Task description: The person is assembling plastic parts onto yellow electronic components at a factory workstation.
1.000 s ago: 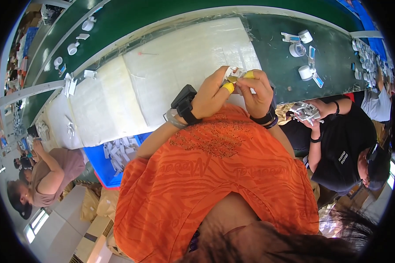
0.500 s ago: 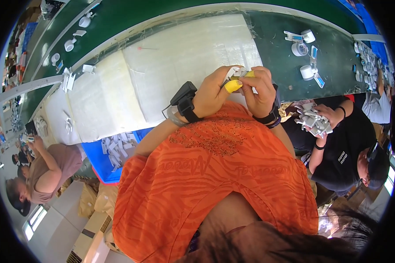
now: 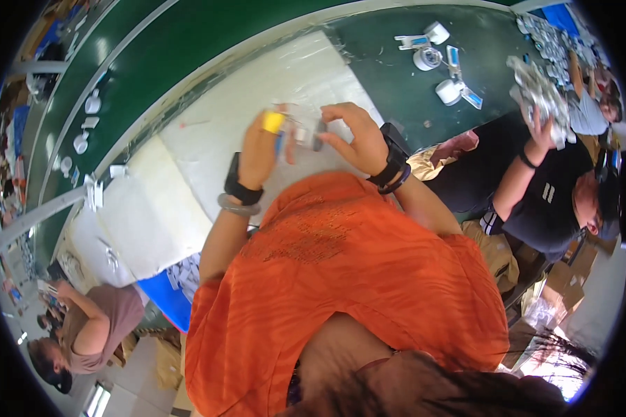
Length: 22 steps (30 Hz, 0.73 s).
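Note:
Above the white padded mat (image 3: 236,90), my left hand (image 3: 261,149) is raised with its fingers closed on a small white plastic part (image 3: 300,131). Motion smears the part; it looks white and clear with a dark grey end, and a strip of blue shows beside my fingers. A yellow wrap (image 3: 273,122) covers one of my left fingers. My right hand (image 3: 360,139) is at the dark end of the part, thumb and forefinger apart in a curve. Whether the thumb touches that end is hard to tell.
White round fittings with blue-marked arms (image 3: 449,90) lie on the green table (image 3: 368,42) at the right. A blue bin (image 3: 161,295) with white pieces is at lower left. At right, a co-worker's hand (image 3: 540,128) lifts a bundle of white parts (image 3: 541,90); another person sits at left.
My hands have drawn apart from a close pinch, the left shifting left. The view has turned, and the co-worker at right has raised the bundle of white parts over the table.

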### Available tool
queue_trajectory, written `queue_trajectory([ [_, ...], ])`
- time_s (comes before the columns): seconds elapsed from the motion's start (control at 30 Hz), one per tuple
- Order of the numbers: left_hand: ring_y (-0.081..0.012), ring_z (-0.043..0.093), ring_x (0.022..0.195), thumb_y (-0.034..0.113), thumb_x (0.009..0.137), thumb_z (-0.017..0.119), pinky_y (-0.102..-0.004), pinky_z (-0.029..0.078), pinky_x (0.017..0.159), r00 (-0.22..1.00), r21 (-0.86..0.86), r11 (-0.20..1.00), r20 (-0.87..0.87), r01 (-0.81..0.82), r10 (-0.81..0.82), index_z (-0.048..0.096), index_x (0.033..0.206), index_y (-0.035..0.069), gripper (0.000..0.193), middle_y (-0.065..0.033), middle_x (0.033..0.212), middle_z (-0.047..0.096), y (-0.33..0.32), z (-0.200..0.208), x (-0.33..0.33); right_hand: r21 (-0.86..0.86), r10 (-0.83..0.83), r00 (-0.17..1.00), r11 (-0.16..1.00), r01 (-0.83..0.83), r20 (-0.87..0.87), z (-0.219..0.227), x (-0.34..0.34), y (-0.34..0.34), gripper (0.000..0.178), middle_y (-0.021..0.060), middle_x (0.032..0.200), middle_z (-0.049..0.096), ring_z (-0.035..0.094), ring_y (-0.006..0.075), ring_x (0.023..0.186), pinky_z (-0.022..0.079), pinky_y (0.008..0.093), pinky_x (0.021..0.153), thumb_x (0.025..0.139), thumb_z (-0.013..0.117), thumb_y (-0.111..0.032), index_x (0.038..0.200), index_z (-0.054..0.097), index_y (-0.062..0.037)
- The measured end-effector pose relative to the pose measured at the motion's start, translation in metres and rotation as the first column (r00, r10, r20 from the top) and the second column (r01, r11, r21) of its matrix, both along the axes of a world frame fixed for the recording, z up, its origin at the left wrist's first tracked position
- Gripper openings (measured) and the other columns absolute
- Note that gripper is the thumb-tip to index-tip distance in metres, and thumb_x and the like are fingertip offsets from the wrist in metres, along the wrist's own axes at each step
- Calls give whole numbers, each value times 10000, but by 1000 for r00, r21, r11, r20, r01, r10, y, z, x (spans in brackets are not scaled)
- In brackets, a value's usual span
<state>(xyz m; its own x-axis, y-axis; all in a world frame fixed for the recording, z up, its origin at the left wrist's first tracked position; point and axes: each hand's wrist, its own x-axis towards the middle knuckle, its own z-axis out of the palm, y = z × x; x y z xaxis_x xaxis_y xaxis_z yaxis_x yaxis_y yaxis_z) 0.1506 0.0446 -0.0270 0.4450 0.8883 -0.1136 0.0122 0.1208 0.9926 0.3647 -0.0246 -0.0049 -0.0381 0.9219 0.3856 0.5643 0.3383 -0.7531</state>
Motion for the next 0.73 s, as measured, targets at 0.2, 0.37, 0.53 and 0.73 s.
queue_trajectory([
  [0.2,-130,613,664,309,980,515,-286,560,509,978,-72,980,83,-186,191,514,1250,3,407,-83,917,614,92,-4,-46,89,-451,873,893,442,187,-67,123,32,280,167,1032,643,610,348,954,492,407,836,810,683,-71,1077,613,-23],
  [0.37,-217,634,913,269,979,517,-380,576,773,835,-208,891,314,-404,452,538,1207,13,343,-117,1049,621,171,-21,-87,51,-630,550,681,730,549,-102,244,43,543,187,1110,613,576,386,1059,464,451,907,777,739,-334,1207,545,-65],
  [0.53,-230,608,1038,226,950,554,-376,534,861,580,642,753,-671,142,463,556,1228,18,348,-105,1160,605,175,-92,-154,-220,-531,522,529,820,668,-92,243,73,735,189,1146,606,598,378,1068,496,464,870,749,729,-536,1277,480,-90],
  [0.73,-184,599,1075,275,947,531,-338,500,859,946,-255,917,-189,-308,265,597,1222,76,346,-33,1156,628,103,-59,-63,-364,-567,820,748,555,86,-102,213,54,654,215,1078,660,651,369,1011,515,426,874,730,799,-430,1205,530,-70],
])
